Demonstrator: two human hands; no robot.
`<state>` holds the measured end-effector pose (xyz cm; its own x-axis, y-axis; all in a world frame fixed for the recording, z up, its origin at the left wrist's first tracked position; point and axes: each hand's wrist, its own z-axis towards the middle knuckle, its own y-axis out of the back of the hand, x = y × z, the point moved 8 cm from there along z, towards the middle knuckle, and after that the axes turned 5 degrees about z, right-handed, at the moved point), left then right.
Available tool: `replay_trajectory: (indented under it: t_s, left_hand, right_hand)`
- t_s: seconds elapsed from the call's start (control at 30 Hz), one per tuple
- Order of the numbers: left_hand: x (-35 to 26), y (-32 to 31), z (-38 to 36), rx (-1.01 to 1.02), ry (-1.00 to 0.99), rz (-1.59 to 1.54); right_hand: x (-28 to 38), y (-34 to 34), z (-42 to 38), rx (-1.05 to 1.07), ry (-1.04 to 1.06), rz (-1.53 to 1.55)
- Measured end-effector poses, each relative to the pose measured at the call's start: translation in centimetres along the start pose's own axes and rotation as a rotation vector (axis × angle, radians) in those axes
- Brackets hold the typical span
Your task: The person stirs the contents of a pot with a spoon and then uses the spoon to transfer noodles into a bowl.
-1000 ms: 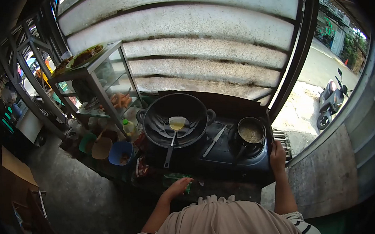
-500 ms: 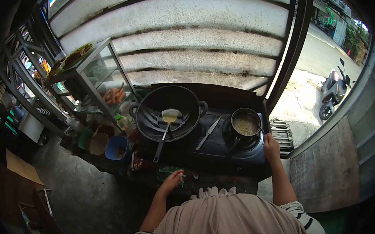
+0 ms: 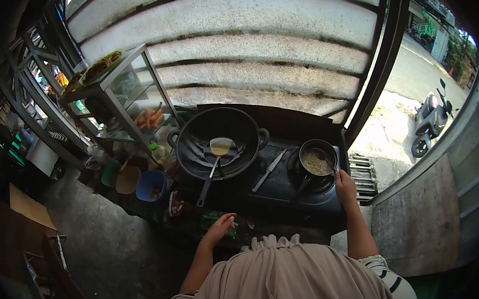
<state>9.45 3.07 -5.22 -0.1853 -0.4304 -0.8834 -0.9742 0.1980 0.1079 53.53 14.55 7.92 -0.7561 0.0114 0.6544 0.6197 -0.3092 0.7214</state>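
"Saucepan (image 3: 316, 141) at the stove's (image 3: 277, 200) right edge, pale liquid with small bits inside, and the right hand (image 3: 346, 188) is on the utensil (image 3: 332, 166)!"

"How's that grip?"

"Closed around the thin handle, just outside the stove's right edge, with the utensil reaching over the rim into the pan."

"And the left hand (image 3: 220, 228)?"

"Loosely curled, partly open, beside the green packaging (image 3: 211, 220) near the stove's front edge. Whether they touch, I can't tell."

"Over to the wok (image 3: 196, 131), then!"

"Big one, at the stove's left end. A ladle (image 3: 220, 146) rests in it, yellowish liquid in its bowl, handle out over the front rim. The knife (image 3: 269, 171) lies between wok and saucepan."

"Anything further left?"

"Three bowls in a row! The blue bowl (image 3: 142, 186) has dark food at the bottom; then the beige bowl (image 3: 128, 181) and the green bowl (image 3: 110, 173), contents too dim to call. Behind them, the glass case (image 3: 115, 116) shows orange pieces inside."
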Motion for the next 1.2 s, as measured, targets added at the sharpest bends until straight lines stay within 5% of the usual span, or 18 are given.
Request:
replay_trajectory:
  t_s: [0.33,0.4,0.6,0.67,1.0,1.2]
  left_hand:
    - [-0.5,1.0,2.0,-0.162,-0.010,-0.052]
    - [-1.9,1.1,5.3,-0.341,-0.368,0.202]
    - [-8.6,-4.6,9.5,-0.227,-0.411,0.714]
    - [-10.4,-5.7,9.6,-0.412,-0.524,1.012]
    - [-10.6,-6.0,10.9,-0.411,-0.459,1.069]
    - [-9.0,-6.3,9.9,-0.484,-0.349,0.852]
  right_hand:
    - [1.1,-2.7,2.8,0.065,0.056,0.206]
    - [0.2,-3.4,2.6,0.057,0.031,0.231]
    - [0.1,-3.4,2.8,0.008,0.031,0.328]
    - [0.4,-2.6,3.0,-0.007,0.060,0.327]
    - [-5.4,2.0,0.4,-0.054,-0.028,0.438]
    - [-6.3,2.1,-0.4,-0.042,-0.038,0.462]
